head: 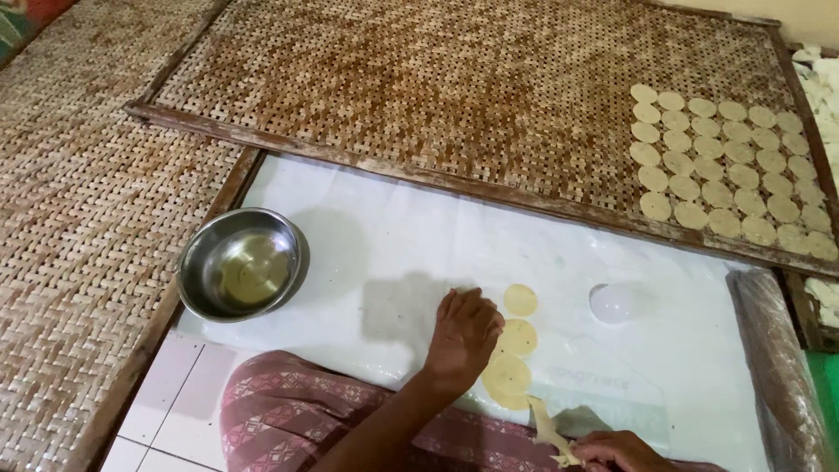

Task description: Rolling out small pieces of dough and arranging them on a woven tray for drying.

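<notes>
My left hand (463,336) lies flat and open, low in the middle, pressing the white sheet (393,236) beside three dough rounds (517,337). My right hand (612,450), at the bottom edge, pinches a dough scrap (549,428). I should peel slowly, so the rounds keep their shape.

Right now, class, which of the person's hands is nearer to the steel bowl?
Left. The left hand lies flat on the white sheet just right of the steel bowl; the right hand is much farther right, holding a dough strip.
</notes>
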